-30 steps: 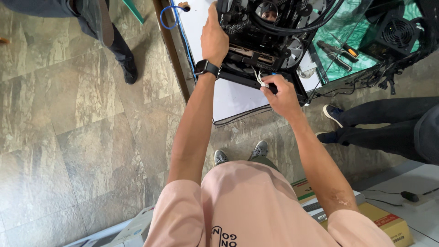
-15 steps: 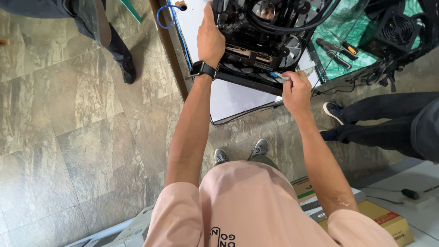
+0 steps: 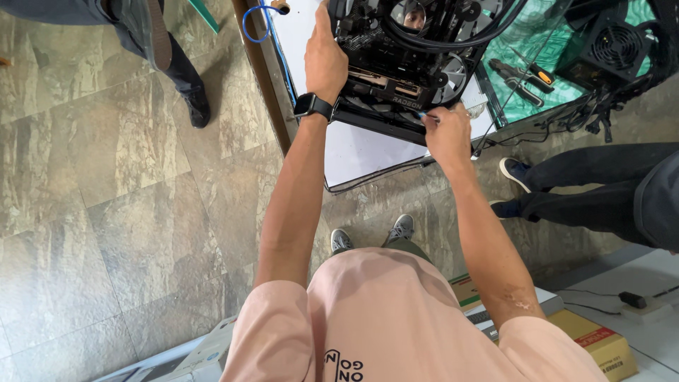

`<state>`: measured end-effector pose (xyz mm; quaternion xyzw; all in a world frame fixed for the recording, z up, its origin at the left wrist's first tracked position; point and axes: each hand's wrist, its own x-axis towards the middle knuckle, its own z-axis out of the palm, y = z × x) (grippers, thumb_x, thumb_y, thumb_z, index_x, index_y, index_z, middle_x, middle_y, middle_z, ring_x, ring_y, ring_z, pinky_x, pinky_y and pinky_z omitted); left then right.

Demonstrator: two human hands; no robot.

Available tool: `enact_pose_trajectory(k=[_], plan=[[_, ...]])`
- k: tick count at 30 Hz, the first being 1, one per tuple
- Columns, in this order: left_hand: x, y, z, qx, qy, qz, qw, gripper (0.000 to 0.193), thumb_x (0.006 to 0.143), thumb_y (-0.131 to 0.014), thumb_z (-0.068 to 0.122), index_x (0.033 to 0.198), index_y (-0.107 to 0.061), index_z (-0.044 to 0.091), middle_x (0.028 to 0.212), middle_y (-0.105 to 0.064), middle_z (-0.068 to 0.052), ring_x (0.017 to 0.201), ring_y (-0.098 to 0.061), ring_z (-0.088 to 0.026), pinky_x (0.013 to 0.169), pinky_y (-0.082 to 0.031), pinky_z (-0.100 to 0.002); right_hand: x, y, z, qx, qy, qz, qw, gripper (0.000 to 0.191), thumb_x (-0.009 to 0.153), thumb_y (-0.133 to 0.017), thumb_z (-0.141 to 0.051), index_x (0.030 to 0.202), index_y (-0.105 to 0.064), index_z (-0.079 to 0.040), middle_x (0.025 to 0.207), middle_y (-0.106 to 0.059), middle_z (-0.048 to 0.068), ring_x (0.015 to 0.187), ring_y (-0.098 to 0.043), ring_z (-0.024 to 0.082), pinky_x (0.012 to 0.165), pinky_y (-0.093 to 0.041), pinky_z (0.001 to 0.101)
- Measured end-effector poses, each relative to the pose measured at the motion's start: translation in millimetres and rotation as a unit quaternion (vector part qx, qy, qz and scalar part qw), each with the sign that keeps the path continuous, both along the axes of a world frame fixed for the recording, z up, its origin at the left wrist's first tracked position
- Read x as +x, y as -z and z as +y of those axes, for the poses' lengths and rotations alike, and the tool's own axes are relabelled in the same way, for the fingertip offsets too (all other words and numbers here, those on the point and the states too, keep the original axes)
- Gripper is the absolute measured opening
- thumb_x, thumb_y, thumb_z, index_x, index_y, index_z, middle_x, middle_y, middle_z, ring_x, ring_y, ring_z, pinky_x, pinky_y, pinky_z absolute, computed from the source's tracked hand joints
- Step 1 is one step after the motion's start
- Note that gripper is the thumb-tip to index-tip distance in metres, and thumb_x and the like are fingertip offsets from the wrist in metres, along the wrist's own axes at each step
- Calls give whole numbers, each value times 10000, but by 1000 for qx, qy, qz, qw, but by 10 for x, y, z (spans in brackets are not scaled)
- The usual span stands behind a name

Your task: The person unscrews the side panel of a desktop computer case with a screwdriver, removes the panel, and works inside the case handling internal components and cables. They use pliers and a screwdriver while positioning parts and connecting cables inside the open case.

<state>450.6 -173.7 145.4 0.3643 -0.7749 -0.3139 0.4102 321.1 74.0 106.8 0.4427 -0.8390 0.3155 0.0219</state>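
An open black computer case (image 3: pixel 410 64) with fans, cables and a graphics card rests on a white table (image 3: pixel 361 148). My left hand (image 3: pixel 325 60), with a black watch at the wrist, grips the case's left edge. My right hand (image 3: pixel 447 133) is at the case's near lower edge, fingers pinched on a small blue-handled tool (image 3: pixel 426 115) that points into the case. The tool's tip is hidden by the case.
A green mat (image 3: pixel 559 71) with pliers and a black power supply (image 3: pixel 615 46) lies to the right of the case. A seated person's legs (image 3: pixel 587 191) are at right, another person's foot (image 3: pixel 194 106) at upper left. Cardboard boxes (image 3: pixel 594 339) sit behind me.
My right hand has moved up and to the right along the case's lower edge with the small tool. The left hand has stayed on the case.
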Motion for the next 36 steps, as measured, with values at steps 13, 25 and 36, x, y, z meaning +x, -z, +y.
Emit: enact_pose_trajectory(k=[13, 25, 36], plan=[[9, 8, -26, -4, 0, 14, 1000, 694, 890, -462, -149, 1507, -342, 147, 1287, -674, -233, 1096, -672, -462, 896, -545, -524, 118, 23, -178, -101, -31, -134, 985, 103, 936, -771, -72, 943, -732, 24, 950, -587, 158, 754, -651, 275, 666, -518, 376], [4, -23, -36, -6, 5, 13, 1000, 736, 879, -481, -155, 1532, -330, 152, 1292, -670, -227, 1071, -680, -454, 876, -559, -507, 58, 71, -198, -110, -18, -146, 983, 127, 957, -764, -69, 930, -707, 42, 928, -563, 121, 714, -604, 216, 651, -497, 355], [37, -133, -8, 6, 18, 1, 1000, 752, 880, -484, -166, 1551, -310, 124, 1251, -676, -255, 986, -705, -438, 822, -562, -499, 90, -5, -150, -105, -28, -159, 981, 158, 959, -764, -79, 909, -695, 54, 931, -582, 120, 719, -624, 224, 643, -505, 353]])
